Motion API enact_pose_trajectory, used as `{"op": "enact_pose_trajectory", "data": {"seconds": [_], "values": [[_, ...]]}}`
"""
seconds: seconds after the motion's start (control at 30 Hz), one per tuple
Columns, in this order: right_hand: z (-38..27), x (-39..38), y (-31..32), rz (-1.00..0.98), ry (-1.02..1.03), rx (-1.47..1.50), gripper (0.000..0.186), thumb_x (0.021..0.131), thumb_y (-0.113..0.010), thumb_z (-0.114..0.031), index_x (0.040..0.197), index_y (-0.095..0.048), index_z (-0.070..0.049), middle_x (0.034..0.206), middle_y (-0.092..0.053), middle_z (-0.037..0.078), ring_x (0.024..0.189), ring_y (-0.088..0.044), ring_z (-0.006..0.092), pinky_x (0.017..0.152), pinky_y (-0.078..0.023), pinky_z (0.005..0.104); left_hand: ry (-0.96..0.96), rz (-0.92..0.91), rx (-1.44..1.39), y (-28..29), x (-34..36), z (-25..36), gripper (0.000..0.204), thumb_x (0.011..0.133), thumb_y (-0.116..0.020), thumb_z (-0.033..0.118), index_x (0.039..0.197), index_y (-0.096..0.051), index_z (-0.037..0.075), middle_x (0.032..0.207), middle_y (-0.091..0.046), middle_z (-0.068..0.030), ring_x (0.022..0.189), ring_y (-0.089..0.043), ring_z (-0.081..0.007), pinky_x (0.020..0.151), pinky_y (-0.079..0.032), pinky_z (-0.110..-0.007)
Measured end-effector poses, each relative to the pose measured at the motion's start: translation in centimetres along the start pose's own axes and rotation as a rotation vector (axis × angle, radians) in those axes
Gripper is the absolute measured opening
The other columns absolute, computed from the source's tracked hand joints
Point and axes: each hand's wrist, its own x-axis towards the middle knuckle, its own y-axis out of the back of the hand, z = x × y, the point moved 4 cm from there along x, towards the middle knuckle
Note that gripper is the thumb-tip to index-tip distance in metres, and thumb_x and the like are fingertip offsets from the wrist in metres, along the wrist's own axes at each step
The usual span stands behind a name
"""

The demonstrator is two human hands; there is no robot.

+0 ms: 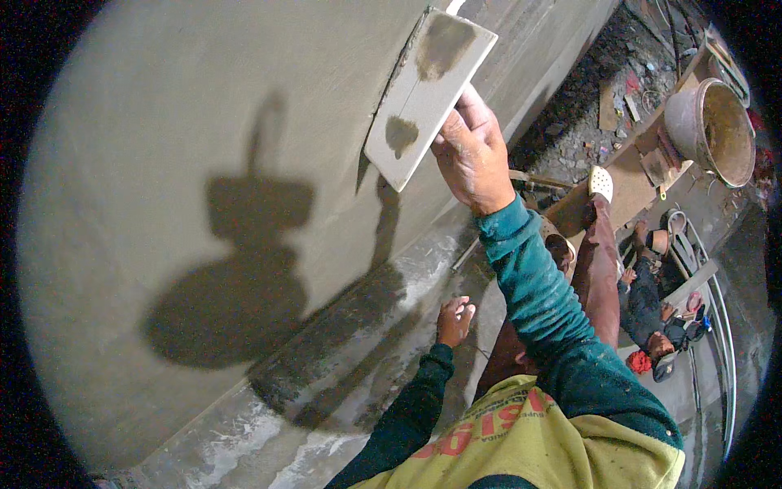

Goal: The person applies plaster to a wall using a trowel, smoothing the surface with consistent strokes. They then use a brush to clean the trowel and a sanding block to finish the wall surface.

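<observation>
My right hand (476, 155) is raised at the wall and closed on the lower right edge of a plastering float (428, 102). The float is a pale, flat rectangle with two dark smudges on its face and rough mortar along its left edge. It is tilted close to the grey plastered wall (163, 106); whether it touches the wall I cannot tell. The fingers behind the float are hidden. Lower down, my left hand (454, 320) hangs near the wall's foot, fingers loosely bent and slightly apart, holding nothing.
A plank (623, 183) runs along the right, with a large mortar-stained bucket (709, 130) on it. Rubble (570, 138) covers the ground beyond. Another person (648, 301) is low down on the right, beside curved pale pipes (721, 326). A ledge (326, 359) follows the wall's base.
</observation>
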Motion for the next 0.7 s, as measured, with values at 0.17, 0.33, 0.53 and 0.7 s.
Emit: {"op": "enact_pose_trajectory", "data": {"seconds": [0.17, 0.33, 0.53, 0.7], "values": [[2.0, -1.7, -0.3, 0.017, 0.028, -0.072, 0.066, 0.1, -0.068, -0.029, 0.153, -0.04, -0.001, 0.143, -0.057, 0.01, 0.128, -0.058, 0.0207, 0.108, -0.047, 0.0395, 0.018, 0.046, 0.015, 1.1, -1.6, -1.0, 0.042, 0.096, -0.071, 0.031, 0.125, -0.066, 0.002, 0.124, -0.065, -0.0218, 0.109, -0.069, -0.0373, 0.086, -0.058, -0.043], [3.2, -2.9, -0.5, 0.015, -0.02, -0.123, 0.063, 0.102, -0.066, -0.026, 0.153, -0.04, -0.001, 0.144, -0.057, 0.01, 0.129, -0.057, 0.0209, 0.108, -0.047, 0.0403, 0.026, 0.031, 0.013, 1.2, -1.3, -0.4, 0.042, 0.096, -0.07, 0.032, 0.125, -0.066, 0.002, 0.124, -0.065, -0.0222, 0.11, -0.069, -0.0374, 0.086, -0.058, -0.043], [4.3, -4.9, -1.7, -0.011, -0.083, -0.024, 0.061, 0.102, -0.067, -0.026, 0.151, -0.042, 0.0, 0.142, -0.057, 0.009, 0.127, -0.057, 0.0192, 0.106, -0.047, 0.0375, 0.041, -0.023, 0.026, 1.9, -1.2, 1.3, 0.044, 0.096, -0.071, 0.033, 0.126, -0.065, 0.002, 0.126, -0.065, -0.0223, 0.11, -0.069, -0.0376, 0.086, -0.058, -0.042], [5.6, -6.5, -1.9, -0.012, -0.108, -0.068, 0.058, 0.102, -0.064, -0.025, 0.149, -0.045, 0.004, 0.147, -0.056, 0.011, 0.136, -0.049, 0.0211, 0.116, -0.036, 0.0374, 0.133, -0.052, 0.066, 2.0, -0.9, 3.0, 0.045, 0.095, -0.071, 0.032, 0.126, -0.064, -0.001, 0.127, -0.066, -0.0216, 0.112, -0.068, -0.035, 0.088, -0.057, -0.041]]}}
